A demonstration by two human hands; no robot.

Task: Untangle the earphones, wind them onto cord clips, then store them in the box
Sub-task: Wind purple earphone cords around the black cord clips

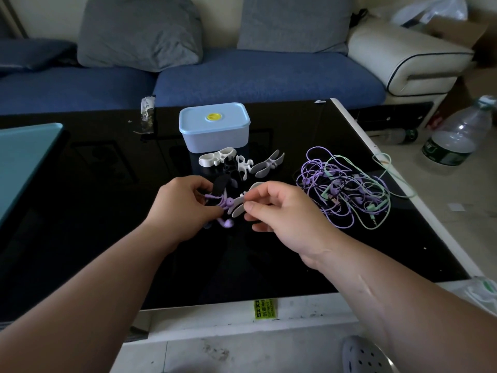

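Left hand point(183, 203) grip clamped on purple earphones point(228, 204) held against a black cord clip point(219, 185), above mid-bench point(107, 197). Right hand point(282, 211) grip pinches a white cord clip point(238, 210) just beside them. Earphone tangle point(347, 189), purple and green, lies to the right. Spare white clips point(215, 158) sit by the lidded blue box point(215, 135).

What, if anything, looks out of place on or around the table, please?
The heap of earphones on the table's right side is a knot of purple and green cords, and one green loop strays over the table's white edge. The box is lidded; nothing looks spilled.
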